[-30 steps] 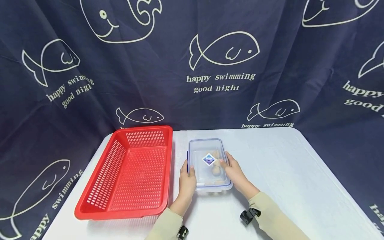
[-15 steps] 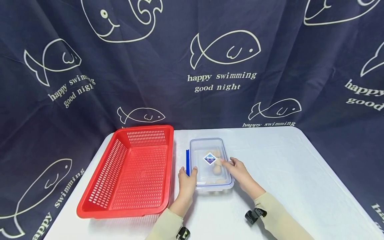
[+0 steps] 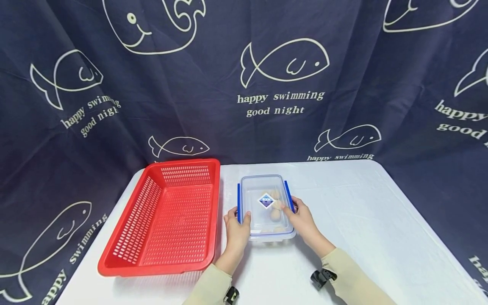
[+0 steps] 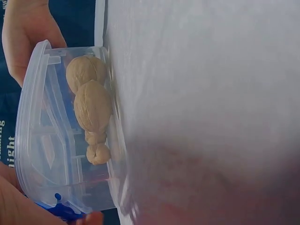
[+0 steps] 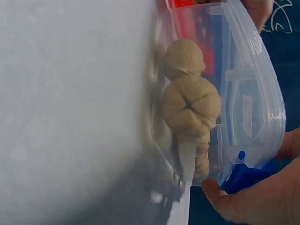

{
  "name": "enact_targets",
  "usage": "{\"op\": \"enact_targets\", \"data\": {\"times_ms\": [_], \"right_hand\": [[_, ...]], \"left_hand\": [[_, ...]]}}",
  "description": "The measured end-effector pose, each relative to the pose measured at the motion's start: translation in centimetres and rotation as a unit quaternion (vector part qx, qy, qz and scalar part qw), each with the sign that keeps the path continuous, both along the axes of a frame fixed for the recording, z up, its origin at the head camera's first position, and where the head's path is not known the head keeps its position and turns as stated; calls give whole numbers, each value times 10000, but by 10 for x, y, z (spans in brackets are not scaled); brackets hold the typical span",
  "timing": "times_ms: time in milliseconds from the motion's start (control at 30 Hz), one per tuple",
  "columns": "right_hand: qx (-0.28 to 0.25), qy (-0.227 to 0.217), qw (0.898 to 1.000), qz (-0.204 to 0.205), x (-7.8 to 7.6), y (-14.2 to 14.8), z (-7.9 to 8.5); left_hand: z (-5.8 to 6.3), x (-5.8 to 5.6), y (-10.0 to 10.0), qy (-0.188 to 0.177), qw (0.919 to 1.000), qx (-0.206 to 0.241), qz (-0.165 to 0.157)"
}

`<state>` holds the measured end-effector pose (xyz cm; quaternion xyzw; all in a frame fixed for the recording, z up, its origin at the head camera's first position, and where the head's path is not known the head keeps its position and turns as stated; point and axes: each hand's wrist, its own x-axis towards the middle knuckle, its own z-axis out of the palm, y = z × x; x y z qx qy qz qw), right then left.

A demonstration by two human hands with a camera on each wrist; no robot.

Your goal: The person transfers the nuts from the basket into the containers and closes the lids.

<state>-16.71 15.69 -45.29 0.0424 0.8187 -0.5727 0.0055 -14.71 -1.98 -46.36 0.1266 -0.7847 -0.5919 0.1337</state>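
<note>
A clear plastic food container with a blue-edged lid and a diamond-shaped label stands on the table. Blue side clips, the left clip and the right clip, stick out along its long sides. Several walnuts show through its wall. My left hand grips the near left side, thumb on the lid's edge and fingers by the left clip. On the opposite side my right hand holds the container, its thumb on the lid and its fingers at the right clip, partly hidden by it.
A large red plastic basket with slotted walls stands just left of the container, close to my left hand. Beneath lies a white-covered table. A dark blue curtain with fish drawings hangs behind the table's back edge.
The right blue clip has swung out from the container's side. The left clip stuck out earlier too. My right hand shifted slightly outward, then back in; the left hand hardly moved.
</note>
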Motion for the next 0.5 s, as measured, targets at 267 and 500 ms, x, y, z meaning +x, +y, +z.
{"op": "enact_targets", "data": {"times_ms": [267, 500], "right_hand": [[655, 345, 9972, 116, 3, -4, -3], [871, 657, 9940, 84, 4, -6, -7]], "left_hand": [[-3, -2, 3, 128, 9987, -85, -488], [-6, -2, 4, 195, 9981, -284, -520]]}}
